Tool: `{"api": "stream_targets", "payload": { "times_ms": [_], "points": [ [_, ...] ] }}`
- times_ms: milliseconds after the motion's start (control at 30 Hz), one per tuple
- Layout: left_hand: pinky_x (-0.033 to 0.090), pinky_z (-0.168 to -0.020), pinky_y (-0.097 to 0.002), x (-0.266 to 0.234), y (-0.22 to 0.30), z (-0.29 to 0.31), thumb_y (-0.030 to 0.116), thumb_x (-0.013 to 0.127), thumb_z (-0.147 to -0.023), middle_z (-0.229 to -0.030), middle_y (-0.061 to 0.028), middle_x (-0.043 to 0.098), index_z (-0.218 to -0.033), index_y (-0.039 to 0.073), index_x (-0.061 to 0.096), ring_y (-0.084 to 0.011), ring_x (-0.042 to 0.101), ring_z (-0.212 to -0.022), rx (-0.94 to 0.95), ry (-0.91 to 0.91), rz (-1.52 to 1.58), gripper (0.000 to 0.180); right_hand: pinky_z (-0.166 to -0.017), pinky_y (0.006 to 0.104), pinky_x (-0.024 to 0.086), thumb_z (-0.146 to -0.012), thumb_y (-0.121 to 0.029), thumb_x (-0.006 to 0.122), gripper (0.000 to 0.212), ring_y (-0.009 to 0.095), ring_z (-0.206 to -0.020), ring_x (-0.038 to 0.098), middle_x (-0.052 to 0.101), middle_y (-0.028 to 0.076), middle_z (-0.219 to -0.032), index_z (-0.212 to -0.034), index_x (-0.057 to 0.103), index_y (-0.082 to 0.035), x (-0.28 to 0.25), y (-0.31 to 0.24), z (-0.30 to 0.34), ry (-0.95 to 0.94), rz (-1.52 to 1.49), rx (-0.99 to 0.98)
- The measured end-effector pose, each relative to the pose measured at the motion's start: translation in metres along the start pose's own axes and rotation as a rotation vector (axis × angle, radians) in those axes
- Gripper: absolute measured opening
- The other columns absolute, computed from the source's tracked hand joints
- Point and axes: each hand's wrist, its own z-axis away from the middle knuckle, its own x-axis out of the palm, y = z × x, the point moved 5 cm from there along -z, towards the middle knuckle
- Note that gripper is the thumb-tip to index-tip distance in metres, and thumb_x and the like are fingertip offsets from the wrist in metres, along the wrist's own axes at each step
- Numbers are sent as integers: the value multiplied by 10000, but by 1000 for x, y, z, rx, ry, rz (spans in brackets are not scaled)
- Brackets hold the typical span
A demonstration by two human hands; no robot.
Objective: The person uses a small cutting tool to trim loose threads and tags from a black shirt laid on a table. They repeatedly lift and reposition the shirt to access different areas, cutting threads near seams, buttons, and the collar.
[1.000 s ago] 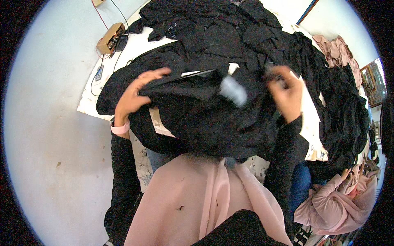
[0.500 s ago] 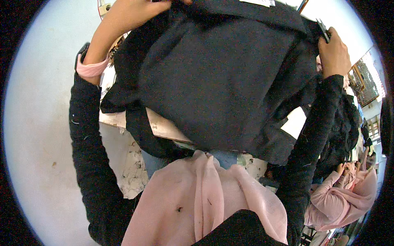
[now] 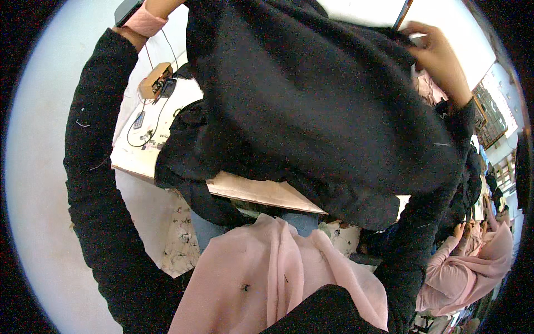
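A large black garment [image 3: 311, 106] hangs spread out in front of me, raised above the table, with a loose part drooping at its lower left. My right hand [image 3: 436, 53] is closed at its upper right edge, fingers curled and slightly blurred. A small greyish thing shows among those fingers, too unclear to name. Only the base of my left hand [image 3: 166, 5] shows at the top, past a pink wristband [image 3: 146, 21] and a dark watch. Its fingers lie beyond the picture, near the garment's upper left.
Below the garment runs a pale table [image 3: 261, 191] with a worn front edge. On its left part lie a brown box [image 3: 156, 79], cables and a small keypad-like device [image 3: 139, 119]. A pale wall [image 3: 44, 167] stands at left. Another person in pink [image 3: 459, 273] works at far right.
My left hand has risen up and out of the picture, and my right hand has shifted up and left. The garment has swung and turned, uncovering the box and cables; its white label no longer shows.
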Motion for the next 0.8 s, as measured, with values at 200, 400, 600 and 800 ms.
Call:
{"api": "stream_targets", "payload": {
  "times_ms": [200, 400, 600, 800],
  "points": [
    [580, -759, -425, 38, -22, -15, 76, 682, -829, -932, -150, 748, -1138, 54, 710, -327, 718, -802, -65, -407, 221, 311, -619, 275, 507, -877, -144, 685, 353, 185, -645, 644, 706, 90, -815, -1199, 623, -14, -1, -43, 11, 9, 157, -80],
    [572, -798, -335, 43, 64, 21, -28, 648, -743, -1148, -111, 720, -1438, 24, 485, -200, 702, -937, 443, -698, 487, 716, -568, 344, 525, -864, -154, 690, 235, 225, -612, 664, 728, 139, -864, -1027, 669, 15, -17, -36, 4, 377, 712, 90],
    [560, -798, -461, 53, 44, 17, 82, 641, -832, -1080, -196, 692, -1314, 70, 584, -325, 696, -928, 148, -755, 384, 486, -687, 355, 562, -819, -135, 734, 218, 257, -763, 725, 740, 208, -899, -934, 691, 44, 12, -4, 12, 52, 162, 127],
    [558, -686, -465, 5, 55, -1, 113, 650, -829, -813, -228, 695, -1038, -29, 640, -388, 706, -812, 150, -297, 336, 253, -614, 314, 527, -834, -152, 704, 310, 181, -652, 670, 700, 110, -742, -1086, 678, 27, 18, -30, 8, 81, -109, -61]
  ]
}}
